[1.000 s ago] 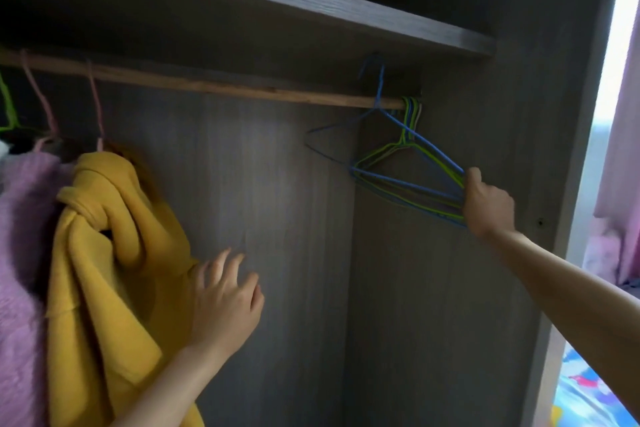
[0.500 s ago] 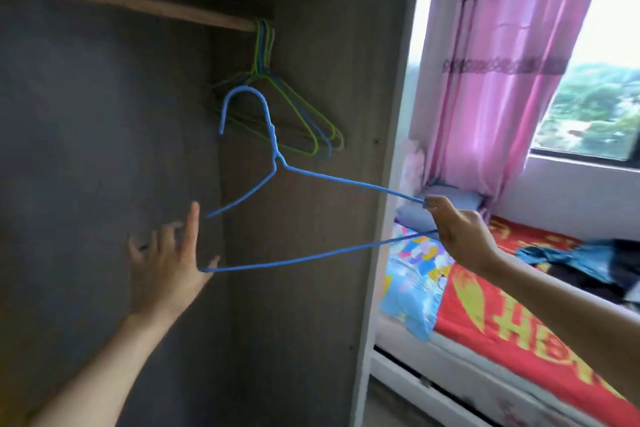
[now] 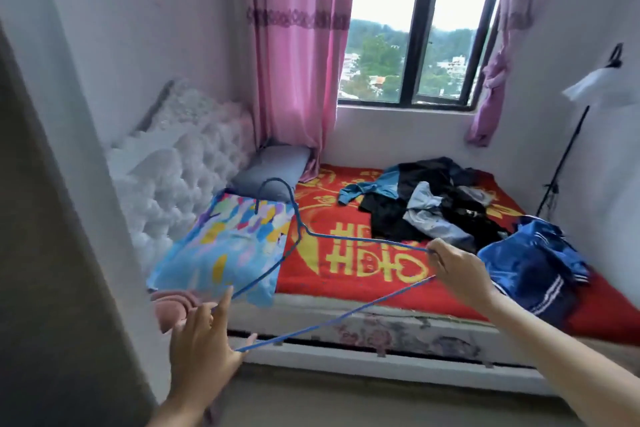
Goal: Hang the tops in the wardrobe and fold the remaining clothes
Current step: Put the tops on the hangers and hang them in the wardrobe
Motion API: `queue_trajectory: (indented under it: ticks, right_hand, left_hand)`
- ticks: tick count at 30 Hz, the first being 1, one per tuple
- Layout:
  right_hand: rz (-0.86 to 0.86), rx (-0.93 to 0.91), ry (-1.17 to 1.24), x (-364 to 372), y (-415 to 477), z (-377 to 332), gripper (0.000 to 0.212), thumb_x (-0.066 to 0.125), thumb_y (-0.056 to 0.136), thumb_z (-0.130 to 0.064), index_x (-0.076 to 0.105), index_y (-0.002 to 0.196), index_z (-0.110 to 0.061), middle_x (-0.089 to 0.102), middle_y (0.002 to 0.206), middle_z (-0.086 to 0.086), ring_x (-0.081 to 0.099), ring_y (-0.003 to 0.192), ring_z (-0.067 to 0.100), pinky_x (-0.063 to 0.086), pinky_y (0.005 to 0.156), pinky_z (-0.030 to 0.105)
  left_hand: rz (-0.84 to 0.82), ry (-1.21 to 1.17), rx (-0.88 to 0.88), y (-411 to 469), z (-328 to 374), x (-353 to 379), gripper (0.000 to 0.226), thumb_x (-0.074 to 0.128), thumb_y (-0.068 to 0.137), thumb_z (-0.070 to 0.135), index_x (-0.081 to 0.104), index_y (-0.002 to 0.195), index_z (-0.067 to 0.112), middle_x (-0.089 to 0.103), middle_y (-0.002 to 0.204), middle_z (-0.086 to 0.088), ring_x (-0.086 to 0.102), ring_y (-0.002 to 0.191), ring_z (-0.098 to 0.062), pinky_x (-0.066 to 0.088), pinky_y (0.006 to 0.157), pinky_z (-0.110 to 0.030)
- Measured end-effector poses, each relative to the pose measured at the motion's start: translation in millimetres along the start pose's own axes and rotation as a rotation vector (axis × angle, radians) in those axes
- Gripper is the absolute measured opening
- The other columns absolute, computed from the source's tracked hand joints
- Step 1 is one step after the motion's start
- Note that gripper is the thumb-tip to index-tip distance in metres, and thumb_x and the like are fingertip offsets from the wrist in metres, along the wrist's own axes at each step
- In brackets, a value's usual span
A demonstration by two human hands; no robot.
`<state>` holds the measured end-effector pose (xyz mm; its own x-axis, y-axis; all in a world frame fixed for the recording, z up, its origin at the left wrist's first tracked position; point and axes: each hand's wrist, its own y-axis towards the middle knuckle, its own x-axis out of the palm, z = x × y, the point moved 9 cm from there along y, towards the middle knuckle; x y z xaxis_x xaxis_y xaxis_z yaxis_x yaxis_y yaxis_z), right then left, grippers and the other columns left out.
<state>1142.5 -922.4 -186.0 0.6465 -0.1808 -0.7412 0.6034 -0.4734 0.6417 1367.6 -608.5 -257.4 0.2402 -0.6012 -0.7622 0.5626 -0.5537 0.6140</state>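
I hold a blue wire hanger [image 3: 346,314] out in front of me, over the edge of the bed. My right hand [image 3: 457,270] pinches its right corner. My left hand [image 3: 204,347] has its fingers spread, and the hanger's left corner lies against them. A heap of dark, grey and teal clothes [image 3: 433,204] lies on the red blanket [image 3: 346,270]. A shiny blue garment with white stripes [image 3: 530,267] lies beside the heap, nearer the bed's front edge. The wardrobe's side panel [image 3: 52,288] fills the left edge; its inside is out of view.
A colourful pillow [image 3: 225,246] and a grey pillow [image 3: 273,166] lie by the white tufted headboard [image 3: 180,163]. Pink curtains [image 3: 298,62] frame the window. A thin black stand [image 3: 561,163] leans at the right wall. Something pink [image 3: 173,305] sits low beside the bed.
The blue hanger came off the wardrobe rail in my right hand. My view swung right from the wardrobe to the bed, and my left hand came up to the hanger's left corner.
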Motion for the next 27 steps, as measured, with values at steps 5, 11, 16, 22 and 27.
queue_trajectory:
  ticks: [5,11,16,22,27]
  right_hand:
    - [-0.212,0.333,-0.066,22.0,-63.7,115.0,0.030,0.045,0.087,-0.029,0.065,0.087,-0.006,0.067,0.085,0.008,0.065,0.078,0.029,0.047,0.062,0.036]
    - [-0.234,0.606,-0.261,12.6,-124.4,192.5,0.013,0.063,0.079,-0.006,0.068,0.091,-0.004,0.067,0.081,0.014,0.063,0.082,0.037,0.046,0.072,0.045]
    - [-0.204,0.433,-0.428,19.0,-121.5,195.9,0.025,0.052,0.064,-0.020,0.069,0.080,-0.011,0.061,0.070,0.003,0.062,0.061,0.029,0.050,0.052,0.039]
    - [-0.263,0.414,-0.337,74.5,-54.6,212.7,0.039,0.041,0.075,-0.037,0.070,0.091,-0.015,0.064,0.079,-0.002,0.066,0.072,0.024,0.051,0.060,0.038]
    - [-0.370,0.452,-0.221,130.8,22.4,238.9,0.067,0.026,0.078,-0.059,0.066,0.110,-0.015,0.065,0.101,-0.001,0.060,0.098,0.025,0.042,0.081,0.041]
  left_hand:
    - [-0.163,-0.090,0.141,10.1,75.3,99.3,0.091,0.060,0.050,0.059,0.045,0.124,0.008,0.048,0.082,-0.010,0.041,0.076,-0.028,0.045,0.058,-0.044]
    - [-0.386,-0.199,0.280,24.1,149.3,182.9,0.106,0.077,0.038,0.064,0.045,0.123,0.010,0.056,0.079,-0.010,0.040,0.077,-0.023,0.049,0.055,-0.039]
    - [-0.521,-0.275,0.410,35.9,186.7,236.0,0.124,0.087,0.017,0.061,0.046,0.123,0.013,0.039,0.089,0.000,0.040,0.076,-0.020,0.047,0.055,-0.039]
    - [-0.513,-0.332,0.524,85.5,216.3,306.2,0.119,0.086,0.022,0.062,0.045,0.123,0.013,0.042,0.089,0.001,0.039,0.076,-0.018,0.028,0.067,-0.032]
    - [-0.517,-0.361,0.481,150.7,220.9,374.0,0.121,0.090,0.017,0.056,0.048,0.121,0.012,0.052,0.084,-0.003,0.040,0.076,-0.019,0.030,0.068,-0.031]
